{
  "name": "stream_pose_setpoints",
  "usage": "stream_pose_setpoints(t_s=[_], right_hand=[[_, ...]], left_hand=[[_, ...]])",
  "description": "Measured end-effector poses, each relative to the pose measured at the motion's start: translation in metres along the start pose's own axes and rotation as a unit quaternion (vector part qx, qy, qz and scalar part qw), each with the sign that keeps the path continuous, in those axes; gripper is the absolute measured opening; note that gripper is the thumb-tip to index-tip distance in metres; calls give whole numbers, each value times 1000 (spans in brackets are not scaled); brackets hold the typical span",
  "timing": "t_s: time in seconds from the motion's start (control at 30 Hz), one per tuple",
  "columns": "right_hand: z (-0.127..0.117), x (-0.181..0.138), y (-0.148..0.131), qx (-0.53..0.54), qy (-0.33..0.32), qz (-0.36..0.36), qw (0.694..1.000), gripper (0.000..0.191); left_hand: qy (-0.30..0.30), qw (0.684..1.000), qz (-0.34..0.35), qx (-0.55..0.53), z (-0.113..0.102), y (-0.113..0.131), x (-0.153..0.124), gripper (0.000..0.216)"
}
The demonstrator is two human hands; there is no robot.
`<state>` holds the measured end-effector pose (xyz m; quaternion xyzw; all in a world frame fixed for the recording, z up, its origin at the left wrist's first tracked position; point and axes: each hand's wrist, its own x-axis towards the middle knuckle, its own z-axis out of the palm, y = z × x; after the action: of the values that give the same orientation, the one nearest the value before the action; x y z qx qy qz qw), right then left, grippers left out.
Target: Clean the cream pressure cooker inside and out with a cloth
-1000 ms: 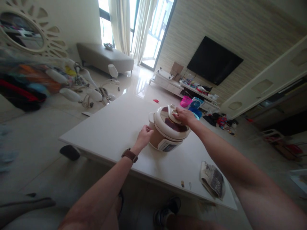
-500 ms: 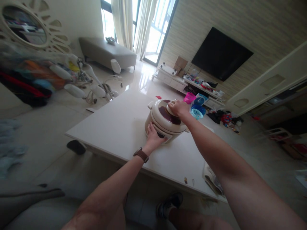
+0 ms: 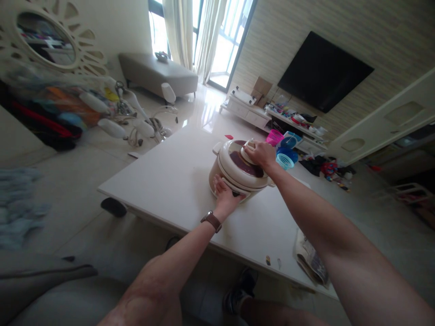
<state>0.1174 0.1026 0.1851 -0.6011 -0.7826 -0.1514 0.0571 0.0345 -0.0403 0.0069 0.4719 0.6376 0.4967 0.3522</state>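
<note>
A cream electric cooker with side handles stands on the white table. Its lid has a dark brown centre and sits on top. My right hand is closed round the pale knob of that lid. Against the cooker's front, by the control panel, rests my left hand, palm on the body and fingers spread. A watch with a brown strap is on my left wrist.
The white table carries a folded cloth and two small items near its front edge. Pink and blue plastic baskets stand beyond it. A floor lamp is at the left, a TV cabinet at the back.
The whole view has shifted slightly, so everything sits a little farther right. Both hands keep their places on the cooker and its lid knob.
</note>
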Motion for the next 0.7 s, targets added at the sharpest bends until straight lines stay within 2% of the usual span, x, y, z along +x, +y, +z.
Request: stream_pose_setpoints(t_s=[0.4, 0.7], right_hand=[[4, 9, 8, 1, -5, -22, 1000, 67], [-3, 6, -8, 13, -15, 38, 999, 66]], left_hand=[[-2, 1000, -23, -2, 10, 4, 4, 149], [4, 1000, -23, 12, 10, 6, 2, 144]])
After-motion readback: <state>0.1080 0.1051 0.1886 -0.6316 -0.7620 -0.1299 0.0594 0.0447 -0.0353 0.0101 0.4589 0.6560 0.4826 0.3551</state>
